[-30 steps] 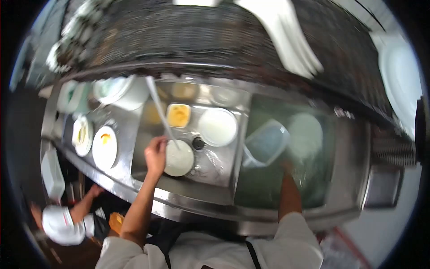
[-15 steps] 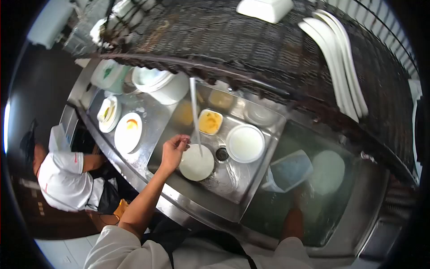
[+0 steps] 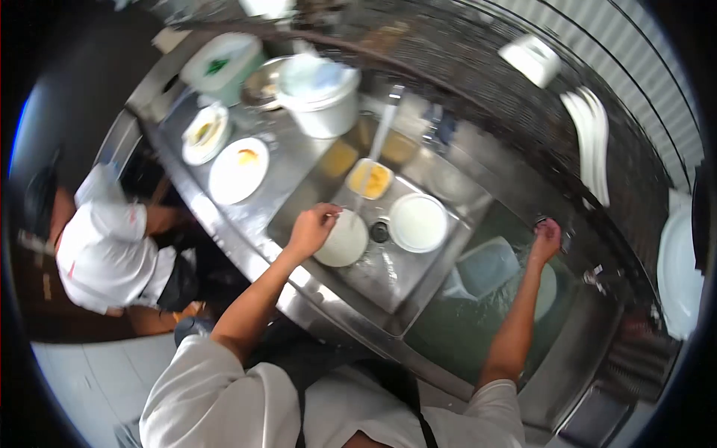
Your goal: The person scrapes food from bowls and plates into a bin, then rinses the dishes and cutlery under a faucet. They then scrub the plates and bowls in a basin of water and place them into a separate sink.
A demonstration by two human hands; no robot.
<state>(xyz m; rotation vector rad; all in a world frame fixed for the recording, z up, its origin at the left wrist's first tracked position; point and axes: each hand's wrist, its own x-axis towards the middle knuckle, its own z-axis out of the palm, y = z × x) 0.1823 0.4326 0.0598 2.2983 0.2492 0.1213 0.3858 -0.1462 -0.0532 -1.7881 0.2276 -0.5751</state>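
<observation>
My left hand (image 3: pixel 315 228), fingers pinched together, hovers at the edge of a round white plate (image 3: pixel 342 240) in the left basin. Just beside it, a stream from the faucet (image 3: pixel 386 123) falls onto that plate. A white bowl (image 3: pixel 418 223) and a square dish with yellow liquid (image 3: pixel 370 179) stand in the same basin. Over the back edge of the water-filled right basin (image 3: pixel 441 332), my right hand (image 3: pixel 547 240) has its fingers curled at a small dark piece whose kind I cannot make out. Below it, a clear plastic scoop-like container (image 3: pixel 484 267) and a pale round dish (image 3: pixel 547 291) lie in the water.
On the left counter are an oval plate with orange residue (image 3: pixel 239 170), stacked dishes (image 3: pixel 205 134), a white bucket (image 3: pixel 321 104) and a greenish tub (image 3: pixel 222 67). A dark rack overhead holds long white dishes (image 3: pixel 590 145). A person in a white shirt (image 3: pixel 104 239) stands at left.
My right hand has come up out of the water to the back edge of the right basin. My left hand stays by the round plate. The view has shifted and tilted.
</observation>
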